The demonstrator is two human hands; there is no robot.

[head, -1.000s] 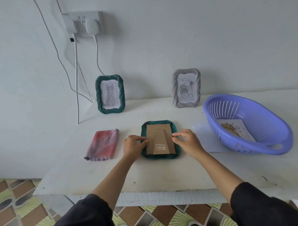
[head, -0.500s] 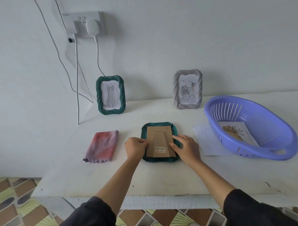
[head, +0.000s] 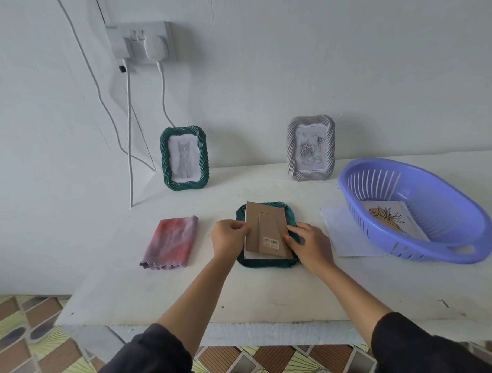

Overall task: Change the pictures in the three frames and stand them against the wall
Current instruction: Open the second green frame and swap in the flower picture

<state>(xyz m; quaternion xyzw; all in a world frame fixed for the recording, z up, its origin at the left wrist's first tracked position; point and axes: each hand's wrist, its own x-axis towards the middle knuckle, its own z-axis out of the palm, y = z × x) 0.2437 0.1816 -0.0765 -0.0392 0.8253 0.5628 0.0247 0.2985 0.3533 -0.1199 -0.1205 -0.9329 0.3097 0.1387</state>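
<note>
Head view: both hands grip backing board [head: 266, 227]

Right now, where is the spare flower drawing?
In the head view it lies flat inside the purple basket at the table's right side: the flower drawing sits right of the white paper sheet and the face-down green frame.

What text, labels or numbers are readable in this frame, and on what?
White barcode sticker on the brown cardboard frame backing: bars and small print, too blurred to read.
White wall socket plate: small mark at its top left corner, too small to read.
No other text is visible.
</note>
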